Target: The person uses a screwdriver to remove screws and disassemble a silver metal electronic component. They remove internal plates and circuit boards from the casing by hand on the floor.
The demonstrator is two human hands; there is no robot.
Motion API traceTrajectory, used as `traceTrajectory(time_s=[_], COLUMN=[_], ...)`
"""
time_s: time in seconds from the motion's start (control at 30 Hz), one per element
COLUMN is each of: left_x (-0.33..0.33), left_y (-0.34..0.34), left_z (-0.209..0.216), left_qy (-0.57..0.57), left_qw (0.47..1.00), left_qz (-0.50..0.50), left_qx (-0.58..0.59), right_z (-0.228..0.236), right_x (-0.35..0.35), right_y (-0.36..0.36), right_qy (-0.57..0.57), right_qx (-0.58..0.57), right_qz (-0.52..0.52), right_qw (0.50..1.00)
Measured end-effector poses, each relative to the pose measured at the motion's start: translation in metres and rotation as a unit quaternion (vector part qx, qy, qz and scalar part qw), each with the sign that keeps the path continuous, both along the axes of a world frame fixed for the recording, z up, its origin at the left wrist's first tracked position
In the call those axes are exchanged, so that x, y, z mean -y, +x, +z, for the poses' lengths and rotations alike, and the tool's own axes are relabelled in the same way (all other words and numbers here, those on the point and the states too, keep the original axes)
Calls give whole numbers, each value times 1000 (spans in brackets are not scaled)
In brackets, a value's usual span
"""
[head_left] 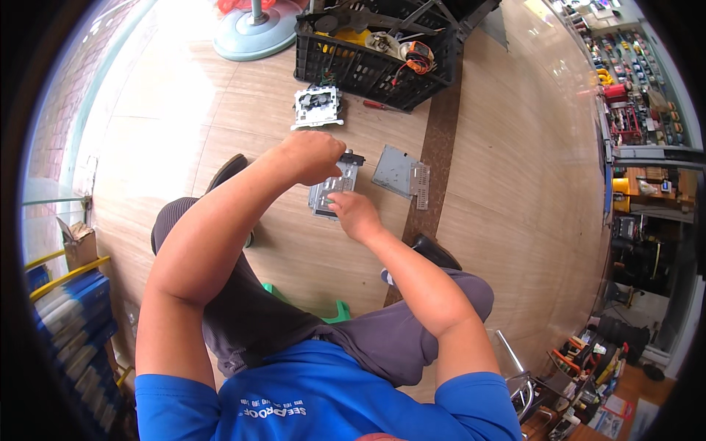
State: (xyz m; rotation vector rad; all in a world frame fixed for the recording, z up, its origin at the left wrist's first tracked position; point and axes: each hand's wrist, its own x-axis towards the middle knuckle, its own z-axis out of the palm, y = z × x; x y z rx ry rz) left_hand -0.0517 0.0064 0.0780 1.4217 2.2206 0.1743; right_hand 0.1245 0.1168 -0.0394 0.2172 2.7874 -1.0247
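A flat grey metal case [347,184], like the casing of a disc player, lies on the floor between my feet. Over its far left part is my left hand [312,156], fingers curled closed; whatever they grip is hidden. A small black part [354,158] shows at the case's far edge, beside those fingers. My right hand [357,216] holds the near right side of the case, with thumb and finger on its top. To the right, a loose grey metal cover [395,170] lies beside a perforated metal strip [421,185].
Beyond the case sits a white-framed mechanism [318,109]. A red screwdriver [375,105] lies near a black crate [353,67] full of parts and an orange meter [419,57]. A round stand base [254,35] is at the far left; a green stool [338,312] shows beneath me.
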Motion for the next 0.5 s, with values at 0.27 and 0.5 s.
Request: traceTrajectory(time_s=[0.27, 0.5], left_x=[1, -1], left_y=[1, 1], left_z=[6, 8], left_qy=[-13, -18], left_qw=[1000, 999], left_qz=[5, 6], left_qx=[13, 28], right_z=[6, 6], right_x=[3, 0], right_y=[3, -2], right_qy=[-13, -49], right_qx=[8, 34], right_qz=[10, 2], right_qw=[1000, 998])
